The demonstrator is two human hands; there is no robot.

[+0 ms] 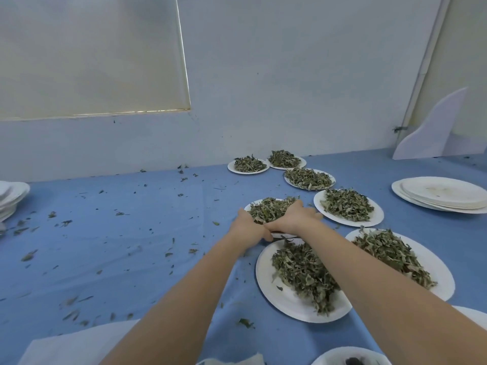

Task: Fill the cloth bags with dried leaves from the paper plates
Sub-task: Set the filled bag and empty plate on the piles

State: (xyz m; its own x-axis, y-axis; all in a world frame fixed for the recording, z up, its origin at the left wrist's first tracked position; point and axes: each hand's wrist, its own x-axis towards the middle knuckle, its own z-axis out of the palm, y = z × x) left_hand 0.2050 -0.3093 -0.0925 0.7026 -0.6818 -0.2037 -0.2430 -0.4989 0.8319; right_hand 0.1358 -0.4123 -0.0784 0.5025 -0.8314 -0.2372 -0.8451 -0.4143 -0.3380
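Both my arms reach forward to a paper plate [250, 206] heaped with dried leaves [266, 210] in the middle of the table. My left hand [247, 227] grips its near left rim, fingers curled under the edge. My right hand [297, 217] holds the near right side, thumb on the leaves; its fingers are partly hidden. A shadow lies under the plate's near edge. A white cloth [79, 346], possibly a bag, lies at the bottom left.
Several more leaf-filled plates run from the wall [247, 164] down to the near right [303, 283]. Empty plates are stacked at far right [442, 193] and far left [10, 196]. Loose leaf bits litter the blue tabletop [118, 233]. A white bowl rim [350, 356] shows at the bottom.
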